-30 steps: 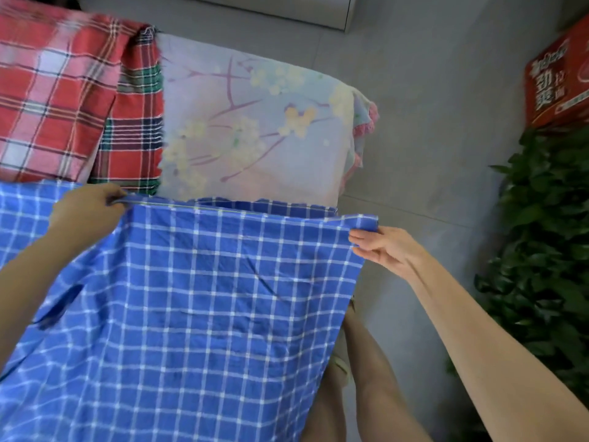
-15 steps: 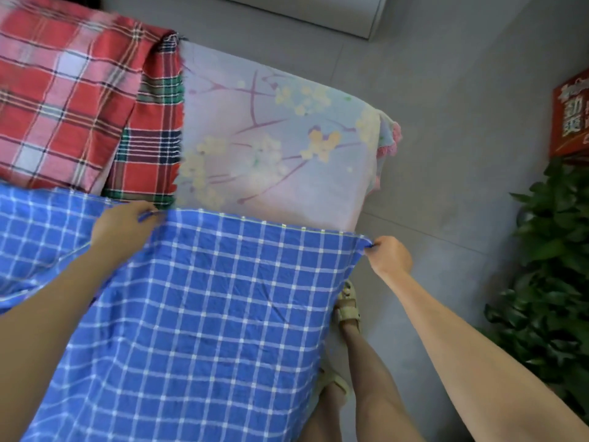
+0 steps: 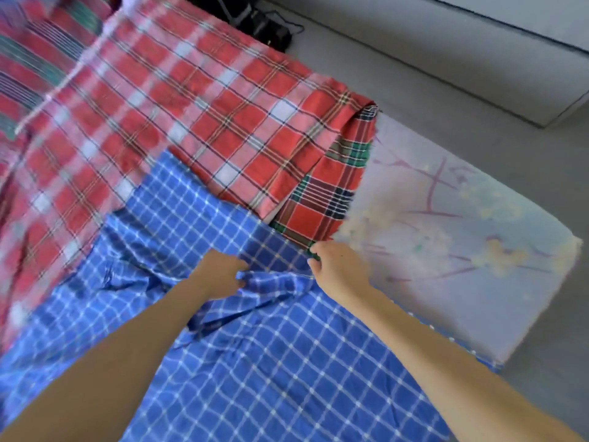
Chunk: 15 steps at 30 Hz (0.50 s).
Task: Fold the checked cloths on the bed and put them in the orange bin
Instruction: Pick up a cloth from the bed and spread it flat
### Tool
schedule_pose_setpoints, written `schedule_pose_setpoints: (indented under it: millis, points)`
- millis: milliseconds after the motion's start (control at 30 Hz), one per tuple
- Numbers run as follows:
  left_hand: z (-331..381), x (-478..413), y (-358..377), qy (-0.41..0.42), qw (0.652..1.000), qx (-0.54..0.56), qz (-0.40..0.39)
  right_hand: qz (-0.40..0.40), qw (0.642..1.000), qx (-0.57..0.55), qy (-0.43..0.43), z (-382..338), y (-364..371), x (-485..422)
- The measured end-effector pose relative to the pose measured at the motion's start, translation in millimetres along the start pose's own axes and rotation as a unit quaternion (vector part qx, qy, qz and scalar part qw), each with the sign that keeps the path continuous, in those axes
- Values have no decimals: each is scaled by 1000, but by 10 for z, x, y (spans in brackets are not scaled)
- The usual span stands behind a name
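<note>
Both hands have come in from their wide-apart hold, and the blue checked cloth (image 3: 287, 362), which hung stretched in front of me half a second ago, now lies on the bed (image 3: 462, 250). My left hand (image 3: 220, 275) has its fingers curled round a bunched ridge of it. My right hand (image 3: 338, 272), just beside, pinches the cloth's far edge. I count three checked cloths. The blue one is nearest, partly hidden under my two forearms. A red-and-white one (image 3: 191, 106) is spread beyond it, its near edge overlapped by the blue. A red-and-green one (image 3: 328, 193) pokes out from under that, its corner right by my right hand. Past the bed, the grey floor (image 3: 414, 78) holds a black box with cables (image 3: 267, 33) and a white cabinet (image 3: 510, 43).
</note>
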<state>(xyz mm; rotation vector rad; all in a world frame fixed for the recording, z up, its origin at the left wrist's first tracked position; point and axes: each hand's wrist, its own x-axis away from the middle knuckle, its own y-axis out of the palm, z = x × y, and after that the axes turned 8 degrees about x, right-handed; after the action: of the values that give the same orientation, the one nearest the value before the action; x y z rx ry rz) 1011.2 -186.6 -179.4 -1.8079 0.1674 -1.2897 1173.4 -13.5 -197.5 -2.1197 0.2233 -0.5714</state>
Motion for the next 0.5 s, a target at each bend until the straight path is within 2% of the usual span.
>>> schedule_pose_setpoints:
  millis: [100,200,267,300,367,400,500]
  points:
    - [-422,-19,28,-36,999,-24,23,-12,999,3,-39,-345,55,-479]
    - [-796,-41,77,-70,997,0,23,-72,995,16,-71,-681,134,-939]
    - [-964,-71,124,-85,991,99,29,-148,984,-42,-93,-893,173,-1159]
    - [-1033,-83,128,-85,978,181,66,-201,972,-68,-104,-1020,189,-1235]
    - [-1151,-143,50,-70,921,349,161,-278,949,-72,-131,-1263,290,-1361]
    - [-1193,-179,-27,-50,902,384,192,-284,946,-73,-136,-1343,347,-1425]
    - [-1233,-238,-386,40,915,367,166,-206,969,-90,-98,-1390,295,-1620]
